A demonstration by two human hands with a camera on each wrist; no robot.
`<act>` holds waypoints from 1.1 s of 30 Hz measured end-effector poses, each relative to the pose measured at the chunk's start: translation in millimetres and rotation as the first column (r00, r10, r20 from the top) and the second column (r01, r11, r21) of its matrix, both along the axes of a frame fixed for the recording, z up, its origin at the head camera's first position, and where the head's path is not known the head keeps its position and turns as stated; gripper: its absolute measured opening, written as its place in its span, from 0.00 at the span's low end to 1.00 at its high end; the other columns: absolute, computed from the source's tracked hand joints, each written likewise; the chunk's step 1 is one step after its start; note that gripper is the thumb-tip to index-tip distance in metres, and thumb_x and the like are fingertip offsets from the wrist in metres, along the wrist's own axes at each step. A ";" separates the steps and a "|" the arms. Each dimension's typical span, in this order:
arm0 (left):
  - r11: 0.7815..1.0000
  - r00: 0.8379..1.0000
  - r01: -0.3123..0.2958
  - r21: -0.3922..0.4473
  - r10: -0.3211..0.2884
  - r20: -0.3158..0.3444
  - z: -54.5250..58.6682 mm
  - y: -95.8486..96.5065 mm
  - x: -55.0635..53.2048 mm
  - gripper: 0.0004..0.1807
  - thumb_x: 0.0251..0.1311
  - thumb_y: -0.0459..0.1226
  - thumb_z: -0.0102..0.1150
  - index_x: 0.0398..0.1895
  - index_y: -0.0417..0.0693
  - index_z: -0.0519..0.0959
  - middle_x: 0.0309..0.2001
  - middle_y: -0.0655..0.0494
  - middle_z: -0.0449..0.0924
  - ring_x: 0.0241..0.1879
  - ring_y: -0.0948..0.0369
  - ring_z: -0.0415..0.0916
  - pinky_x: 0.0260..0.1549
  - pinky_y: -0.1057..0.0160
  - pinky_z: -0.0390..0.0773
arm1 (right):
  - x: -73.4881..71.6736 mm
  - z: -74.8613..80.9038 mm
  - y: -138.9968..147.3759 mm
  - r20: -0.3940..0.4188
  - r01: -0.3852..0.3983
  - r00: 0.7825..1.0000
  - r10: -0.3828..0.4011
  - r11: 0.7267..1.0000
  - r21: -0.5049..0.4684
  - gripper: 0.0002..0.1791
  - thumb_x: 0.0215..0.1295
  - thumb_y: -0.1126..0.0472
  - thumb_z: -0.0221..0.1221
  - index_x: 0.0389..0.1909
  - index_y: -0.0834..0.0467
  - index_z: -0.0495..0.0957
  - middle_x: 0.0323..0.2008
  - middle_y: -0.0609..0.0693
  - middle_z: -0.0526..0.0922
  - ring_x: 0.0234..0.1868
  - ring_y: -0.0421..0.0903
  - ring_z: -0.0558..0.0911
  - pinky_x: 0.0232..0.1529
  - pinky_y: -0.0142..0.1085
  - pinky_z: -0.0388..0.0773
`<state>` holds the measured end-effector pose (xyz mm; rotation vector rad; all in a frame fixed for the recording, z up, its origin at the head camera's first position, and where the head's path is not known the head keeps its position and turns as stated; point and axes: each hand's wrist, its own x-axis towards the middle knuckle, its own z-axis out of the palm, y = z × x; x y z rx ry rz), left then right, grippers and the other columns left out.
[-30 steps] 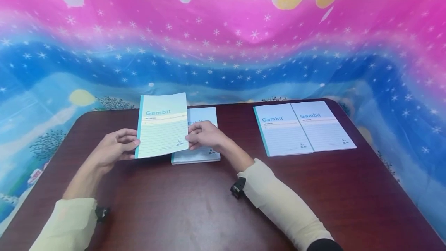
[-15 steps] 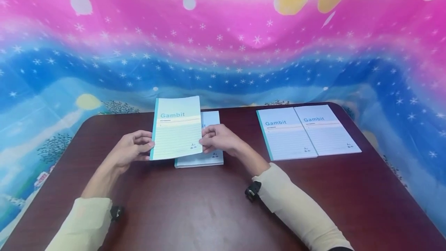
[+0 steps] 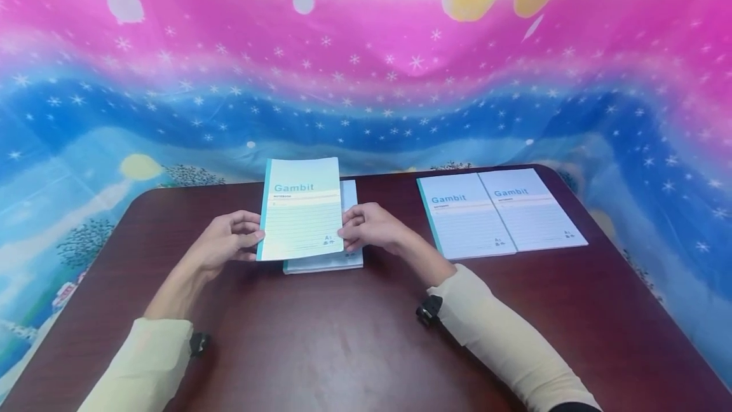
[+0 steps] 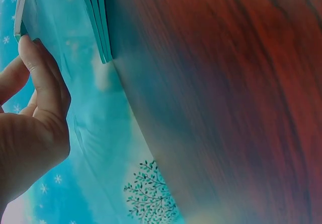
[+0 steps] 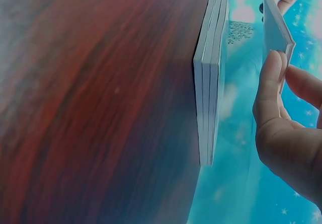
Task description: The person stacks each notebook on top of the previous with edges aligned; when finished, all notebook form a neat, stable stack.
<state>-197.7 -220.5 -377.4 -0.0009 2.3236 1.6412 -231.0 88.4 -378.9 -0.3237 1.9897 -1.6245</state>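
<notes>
My left hand [image 3: 229,240] and right hand [image 3: 374,227] hold a "Gambit" notebook [image 3: 303,215] between them in the head view. The left pinches its green spine, the right its opposite edge near the lower corner. Under it lies a stack of notebooks [image 3: 326,266], mostly hidden in the head view. In the right wrist view a gap shows between the held notebook [image 5: 276,25] and the stack [image 5: 207,93], with the right thumb and fingers [image 5: 269,83] on either side of the cover. The left wrist view shows the stack's green spines [image 4: 98,25] beside the left hand [image 4: 37,103].
Two more "Gambit" notebooks lie side by side at the right of the table, a left one [image 3: 466,215] with a green spine showing and a right one [image 3: 532,208]. The dark wood table [image 3: 320,342] ends at the back against a patterned cloth [image 3: 366,81].
Both hands have carried the held notebook rightward, so it now covers more of the stack. The two notebooks on the right lie as before.
</notes>
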 end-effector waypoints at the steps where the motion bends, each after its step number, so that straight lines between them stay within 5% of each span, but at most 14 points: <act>1: 1.000 1.000 0.002 0.001 -0.002 0.003 -0.2 0.8 -0.5 0.23 0.72 0.30 0.56 0.65 0.29 0.65 0.50 0.40 0.77 0.39 0.58 0.81 0.38 0.54 0.86 | 0.1 0.0 0.9 0.001 0.000 1.000 0.000 1.000 -0.001 0.14 0.68 0.70 0.62 0.51 0.71 0.74 0.38 0.60 0.84 0.32 0.50 0.85 0.43 0.45 0.86; 33: 0.999 0.994 0.031 -0.013 -0.029 0.104 -4.1 18.8 -8.5 0.26 0.71 0.31 0.59 0.67 0.29 0.65 0.50 0.39 0.78 0.38 0.56 0.82 0.37 0.56 0.87 | 3.9 -7.8 16.8 0.002 0.026 1.000 -0.027 0.999 0.030 0.14 0.67 0.71 0.62 0.50 0.71 0.73 0.37 0.61 0.82 0.32 0.49 0.85 0.41 0.43 0.87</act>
